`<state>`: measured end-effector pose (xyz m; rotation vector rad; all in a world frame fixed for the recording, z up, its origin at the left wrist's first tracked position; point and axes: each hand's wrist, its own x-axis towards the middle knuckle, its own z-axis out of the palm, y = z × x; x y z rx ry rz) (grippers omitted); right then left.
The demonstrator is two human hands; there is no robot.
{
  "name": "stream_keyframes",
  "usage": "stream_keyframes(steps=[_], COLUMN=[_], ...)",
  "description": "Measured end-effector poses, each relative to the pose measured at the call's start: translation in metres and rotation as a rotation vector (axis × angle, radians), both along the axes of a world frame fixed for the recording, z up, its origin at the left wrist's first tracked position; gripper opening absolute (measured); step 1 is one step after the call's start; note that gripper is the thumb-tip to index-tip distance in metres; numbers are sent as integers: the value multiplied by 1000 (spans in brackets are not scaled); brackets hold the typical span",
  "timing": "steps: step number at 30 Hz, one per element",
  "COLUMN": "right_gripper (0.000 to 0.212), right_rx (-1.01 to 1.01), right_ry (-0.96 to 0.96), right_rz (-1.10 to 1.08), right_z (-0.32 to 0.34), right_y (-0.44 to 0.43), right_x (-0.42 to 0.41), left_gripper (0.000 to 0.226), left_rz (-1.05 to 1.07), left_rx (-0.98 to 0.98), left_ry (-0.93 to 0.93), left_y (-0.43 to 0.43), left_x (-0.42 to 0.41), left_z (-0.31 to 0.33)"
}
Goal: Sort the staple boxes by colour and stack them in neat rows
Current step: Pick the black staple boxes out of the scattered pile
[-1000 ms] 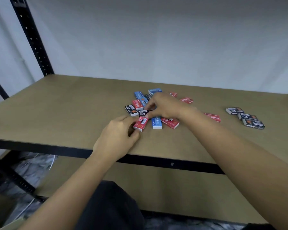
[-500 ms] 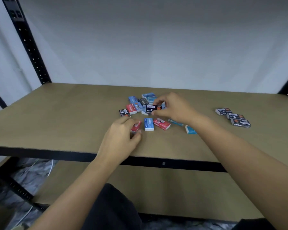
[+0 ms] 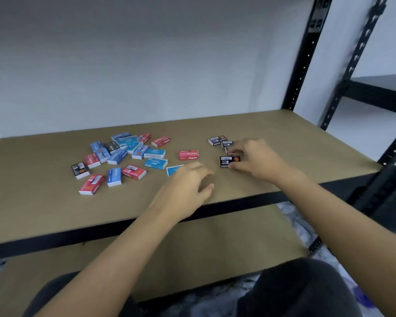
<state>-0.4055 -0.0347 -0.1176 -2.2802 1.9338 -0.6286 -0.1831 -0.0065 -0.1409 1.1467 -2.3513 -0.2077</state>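
A loose heap of red, blue and black staple boxes lies at the left of the brown shelf board. My right hand pinches a black staple box at the right, just in front of a short row of black boxes. Part of that row is hidden behind my fingers. A lone red box lies between heap and row. My left hand hovers with relaxed fingers over the board, holding nothing, beside a tilted blue box.
Black perforated rack posts rise at the right, with another shelf beyond. A lower brown board sits under the front edge. A grey wall backs the shelf.
My right hand has carried a black box from the heap over to the black row at the right. My left hand has let go of the red box and drifted right. The view has swung right.
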Motion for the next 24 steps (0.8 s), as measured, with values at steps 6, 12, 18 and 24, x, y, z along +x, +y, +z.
stream_keyframes(steps=[6, 12, 18, 24], right_gripper=[14, 16, 17, 17], right_rx=[-96, -127, -120, -46], right_ry=[-53, -104, -246, -276], right_rz=[-49, -68, 79, 240], right_z=[-13, -10, 9, 26], right_y=[-6, -15, -25, -37], right_x=[-15, -9, 51, 150], left_gripper=[28, 27, 28, 28], left_rz=[-69, -89, -47, 177], left_rx=[9, 14, -21, -62], left_ry=[-54, -34, -36, -64], left_y=[-16, -14, 0, 3], left_x=[-16, -10, 45, 149], left_z=[-6, -7, 2, 7])
